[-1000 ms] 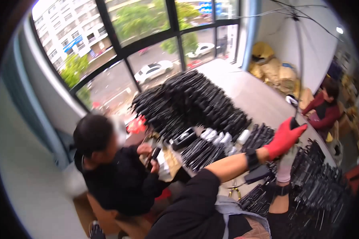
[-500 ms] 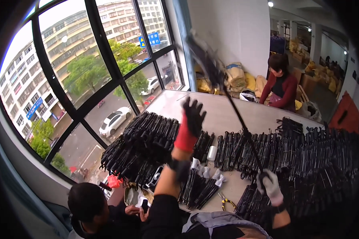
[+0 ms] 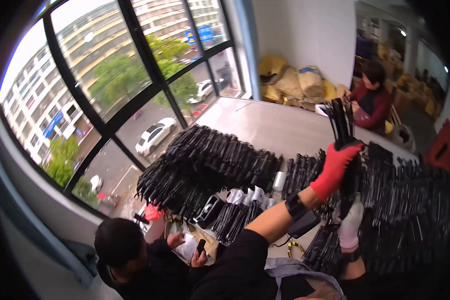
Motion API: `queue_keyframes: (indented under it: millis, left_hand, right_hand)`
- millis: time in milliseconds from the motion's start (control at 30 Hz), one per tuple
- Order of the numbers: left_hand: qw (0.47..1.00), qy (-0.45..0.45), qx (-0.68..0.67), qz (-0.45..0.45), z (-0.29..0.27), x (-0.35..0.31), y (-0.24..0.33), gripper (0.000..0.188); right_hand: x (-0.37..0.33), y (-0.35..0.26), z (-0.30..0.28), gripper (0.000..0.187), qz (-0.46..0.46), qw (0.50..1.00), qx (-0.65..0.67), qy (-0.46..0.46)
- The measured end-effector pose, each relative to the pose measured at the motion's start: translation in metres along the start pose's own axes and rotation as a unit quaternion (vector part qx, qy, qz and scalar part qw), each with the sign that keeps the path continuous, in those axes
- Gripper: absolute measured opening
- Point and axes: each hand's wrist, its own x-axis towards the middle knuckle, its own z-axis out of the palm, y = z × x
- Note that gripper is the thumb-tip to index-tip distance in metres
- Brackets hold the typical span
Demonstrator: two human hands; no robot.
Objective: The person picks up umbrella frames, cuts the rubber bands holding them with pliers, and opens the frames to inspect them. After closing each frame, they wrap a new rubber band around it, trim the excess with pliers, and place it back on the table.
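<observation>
My left hand [image 3: 337,169], in a red glove with dark fingers and palm, is closed around the ribs of a black folding umbrella frame [image 3: 341,120]. The ribs are drawn together and stick up above the hand. Directly below, my right hand [image 3: 352,226] in a pale glove is closed around the lower end of the same frame. Its fingers are partly hidden, and the frame's lower part blends into dark pieces behind. Beneath my left forearm is a dark flat object [image 3: 305,226] that I cannot make out.
Black umbrella frames lie piled at left [image 3: 205,160] and right [image 3: 410,195]. Bundles with white wrapping [image 3: 237,215], a white cylinder [image 3: 279,181] and yellow-black pliers [image 3: 296,249] lie between. A person [image 3: 120,250] sits near left; another person [image 3: 372,97] works beyond the table [image 3: 265,117].
The frame was extended and raised, its blurred ribs far up; now it is collapsed and upright. My left hand went from open and apart to gripping the ribs. The view shifted.
</observation>
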Motion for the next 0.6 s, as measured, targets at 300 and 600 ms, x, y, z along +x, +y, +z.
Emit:
queue_keyframes:
  millis: [300,600]
  left_hand:
    - [0.997,-0.043,0.012,0.060,-0.015,-0.025,0.018,0.028]
    - [0.980,0.145,-0.110,0.074,0.004,-0.027,-0.010,0.045]
  right_hand:
    - [0.030,0.022,0.000,0.044,-0.144,0.975,-0.144,-0.087]
    - [0.102,0.073,-0.025,0.040,-0.323,0.917,-0.235,-0.017]
